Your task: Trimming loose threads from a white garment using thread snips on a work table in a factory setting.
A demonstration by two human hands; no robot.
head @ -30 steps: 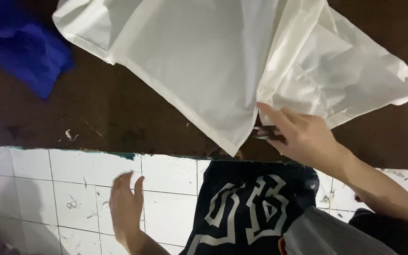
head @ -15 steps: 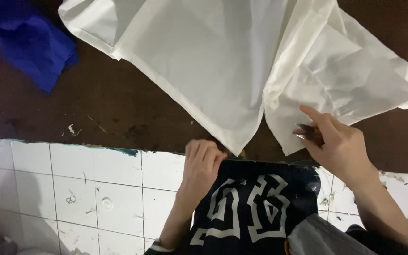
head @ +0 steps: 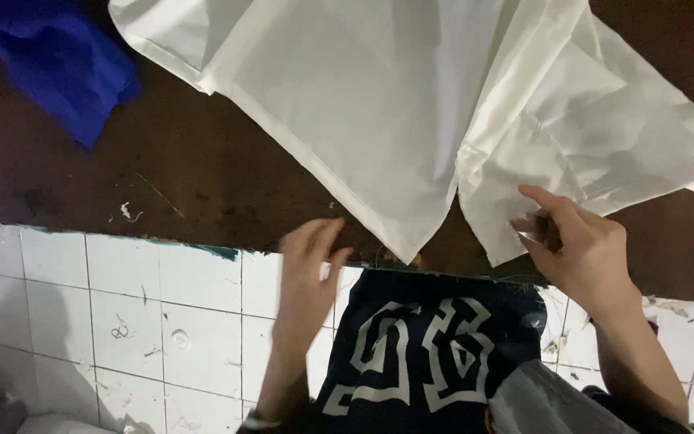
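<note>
A large sheet of cream-white fabric point(head: 379, 104) is lying spread over a dark brown worktop point(head: 186, 177), its nearer edge coming down to two pointed corners close to the worktop's front edge. The right hand point(head: 580, 249) is resting on the corner to the right, where a crumpled, folded portion of the cloth is lying; its fingers point(head: 536, 197) are lying partly curled, with the forefinger stretched out along the fabric. Something small and dark is showing under the fingers, but what it is cannot be told, nor whether the hand is pinching the cloth or only pressing on it. The left hand point(head: 307, 265) is reaching up at the worktop's front edge, just beside the left-hand pointed corner; its fingers are standing loosely apart and holding nothing, and whether they are touching the cloth cannot be told. A bundle of blue cloth point(head: 58, 72) is lying at the far left of the worktop, well apart from both hands. Pale scraps are lying scattered on the dark surface near its front edge. Below the worktop, a white tiled floor point(head: 122, 313) is showing, marked with dirt, and the person's dark garment with a pale printed pattern point(head: 419, 354) is filling the lower middle of the view.
</note>
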